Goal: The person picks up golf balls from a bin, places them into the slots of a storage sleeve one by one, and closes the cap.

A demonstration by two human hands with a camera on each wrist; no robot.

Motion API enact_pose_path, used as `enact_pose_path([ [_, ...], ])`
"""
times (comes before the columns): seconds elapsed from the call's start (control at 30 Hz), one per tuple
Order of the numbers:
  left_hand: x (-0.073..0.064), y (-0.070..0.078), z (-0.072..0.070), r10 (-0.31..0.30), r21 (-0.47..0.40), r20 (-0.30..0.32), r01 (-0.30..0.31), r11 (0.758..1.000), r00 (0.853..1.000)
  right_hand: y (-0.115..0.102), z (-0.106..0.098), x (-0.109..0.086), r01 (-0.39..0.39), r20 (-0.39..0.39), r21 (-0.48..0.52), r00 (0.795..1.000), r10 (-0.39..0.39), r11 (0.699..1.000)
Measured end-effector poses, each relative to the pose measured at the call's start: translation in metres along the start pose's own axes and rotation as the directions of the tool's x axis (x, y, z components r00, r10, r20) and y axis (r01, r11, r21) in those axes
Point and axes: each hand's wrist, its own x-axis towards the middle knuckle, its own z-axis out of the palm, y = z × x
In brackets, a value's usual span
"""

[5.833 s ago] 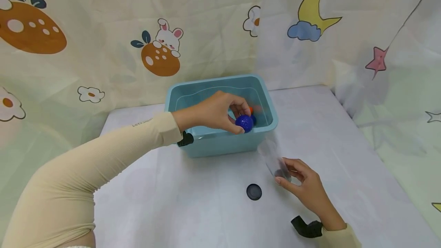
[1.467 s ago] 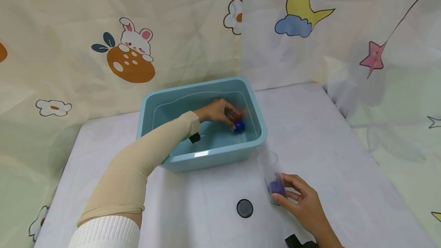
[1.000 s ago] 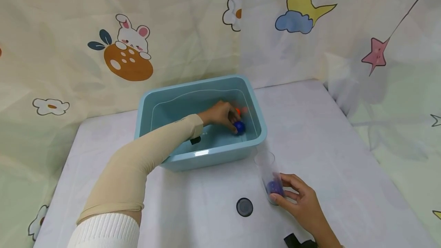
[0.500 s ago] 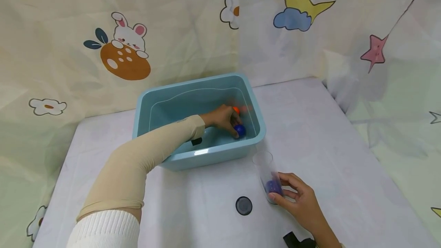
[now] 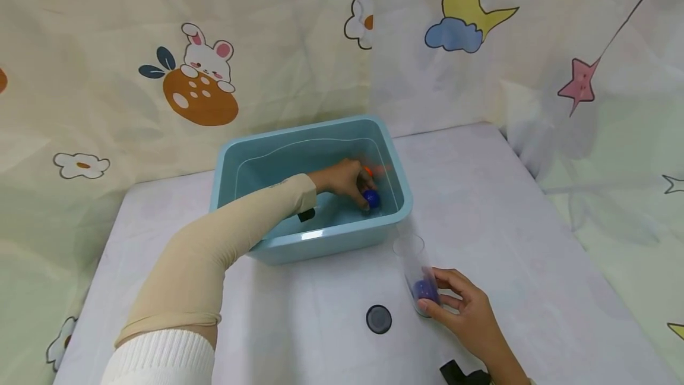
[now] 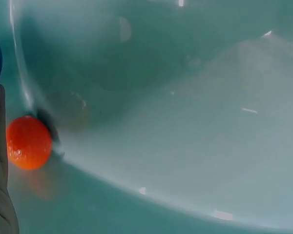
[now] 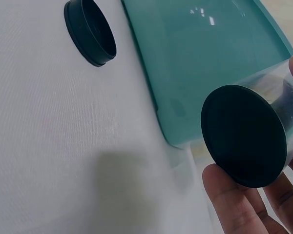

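L hand point(image 5: 344, 178) is inside the teal basin point(image 5: 333, 248), pinching a blue ball point(image 5: 372, 198); orange ball point(image 6: 29, 142) lies there also. R hand point(image 5: 470, 314) grips clear tube point(image 5: 412, 261) w/ purplish ball point(image 5: 424, 290) nr btm. Black cap point(image 5: 379, 319) is on table point(image 5: 310, 319).

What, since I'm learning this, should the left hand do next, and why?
Probably lift the blue ball out of the bin toward the clear tube: the left hand pinches it, while the right hand holds the tube, its upper end uncapped, the black lid lying on the table.
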Motion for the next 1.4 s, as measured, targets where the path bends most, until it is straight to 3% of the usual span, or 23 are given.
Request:
enact_pose_path([
  [0.3, -0.015, 0.002, -0.008, 0.003, -0.007, -0.022, -0.003, 1.000, 1.000, -0.003, 0.003, -0.003, -0.017, -0.008, -0.017, 1.000, 0.017, 1.000],
  [0.63, -0.030, 0.004, -0.017, 0.045, -0.044, -0.095, -0.049, 0.998, 0.994, -0.006, 0.004, -0.005, 0.007, -0.016, -0.024, 1.000, -0.008, 1.000],
  [0.9, -0.046, 0.015, -0.029, 0.071, -0.097, -0.148, -0.086, 0.992, 0.986, -0.012, 0.003, -0.004, 0.011, -0.008, -0.043, 1.000, -0.012, 0.999],
  [1.13, -0.064, 0.025, -0.045, 0.038, -0.135, -0.223, -0.070, 0.988, 0.974, -0.014, 0.004, -0.002, 0.038, -0.009, -0.043, 0.999, -0.038, 0.998],
  [1.4, -0.079, 0.037, -0.056, 0.048, -0.151, -0.252, -0.089, 0.985, 0.967, -0.019, 0.004, -0.002, 0.092, 0.002, -0.054, 0.996, -0.092, 0.994],
])
